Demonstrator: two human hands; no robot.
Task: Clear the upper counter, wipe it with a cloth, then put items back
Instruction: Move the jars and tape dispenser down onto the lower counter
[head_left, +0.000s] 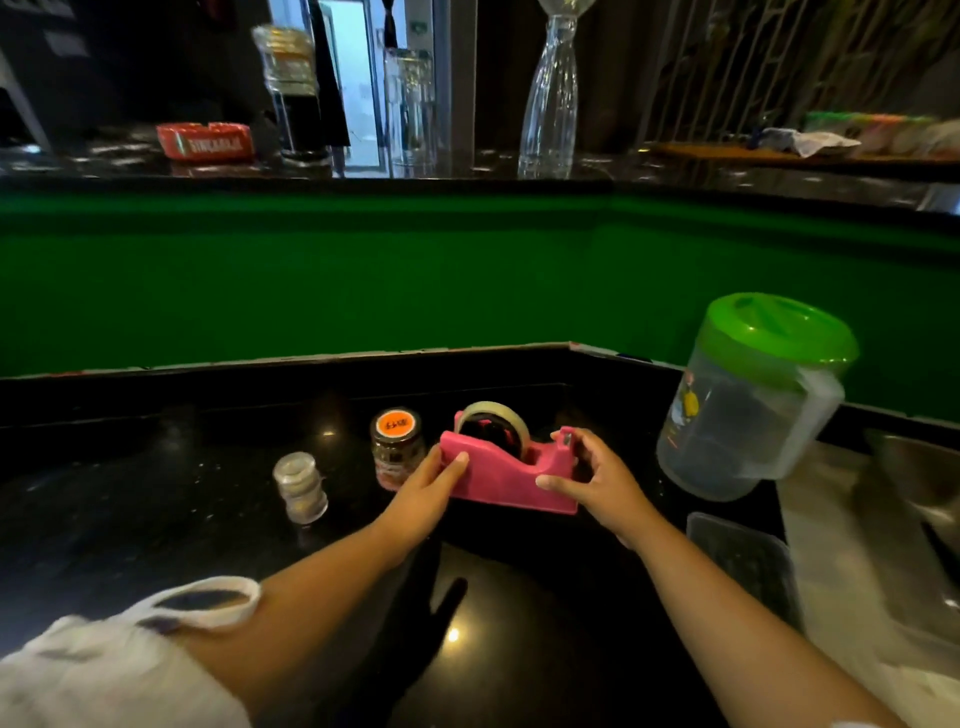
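While hands (423, 496) (597, 480) grip dispenser (506, 480), ashtray (206, 140) apparently reads SINGARAJA

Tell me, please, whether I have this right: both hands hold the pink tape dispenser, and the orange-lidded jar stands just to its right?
Not quite: the orange-lidded jar stands just to the left of the pink tape dispenser, next to the left hand, as the head view shows. The rest is right: the left hand and the right hand both hold the dispenser.
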